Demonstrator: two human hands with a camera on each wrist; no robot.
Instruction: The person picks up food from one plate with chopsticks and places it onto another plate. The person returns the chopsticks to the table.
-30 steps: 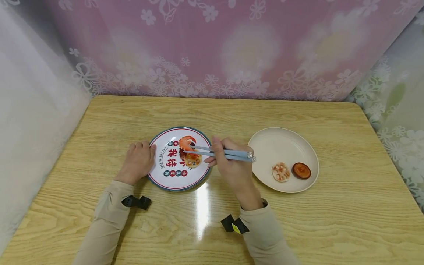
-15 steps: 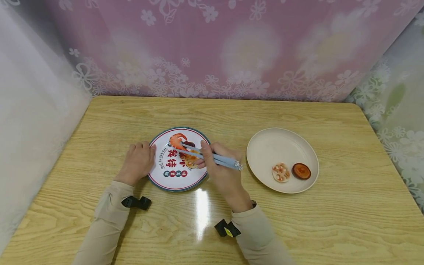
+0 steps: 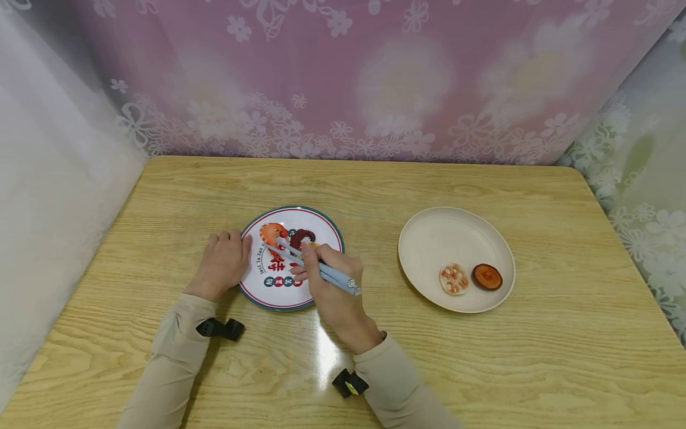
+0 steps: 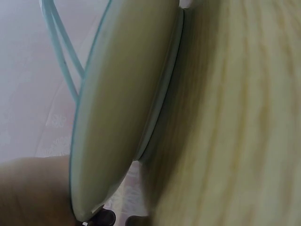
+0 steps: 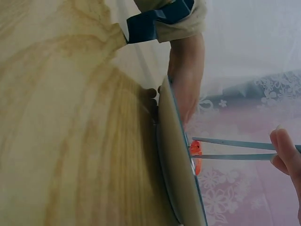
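Observation:
My left hand (image 3: 221, 265) grips the left rim of a white plate (image 3: 252, 283) with a teal edge, red ring and printed lettering; its thumb lies on the rim. My right hand (image 3: 340, 292) holds a pair of pale blue chopsticks (image 3: 329, 274) over the plate. Their slightly spread tips are at an orange shrimp (image 3: 272, 233) on the plate's upper left; in the right wrist view, the tips are at the shrimp (image 5: 195, 149) too. Beside it lies a dark red, curled tentacle-like piece (image 3: 302, 237). A yellowish piece is mostly hidden behind my right hand.
To the right, a beige plate (image 3: 434, 232) holds a lotus root slice (image 3: 454, 279) and a brown round mushroom cap (image 3: 487, 277). Both plates stand on a wood-grain table (image 3: 563, 250). A pink floral curtain (image 3: 321, 77) hangs behind the table's far edge.
My right hand has moved left and slightly down with the chopsticks. The shrimp has shifted left across the plate, away from the tentacle-like piece. My left hand stays on the rim.

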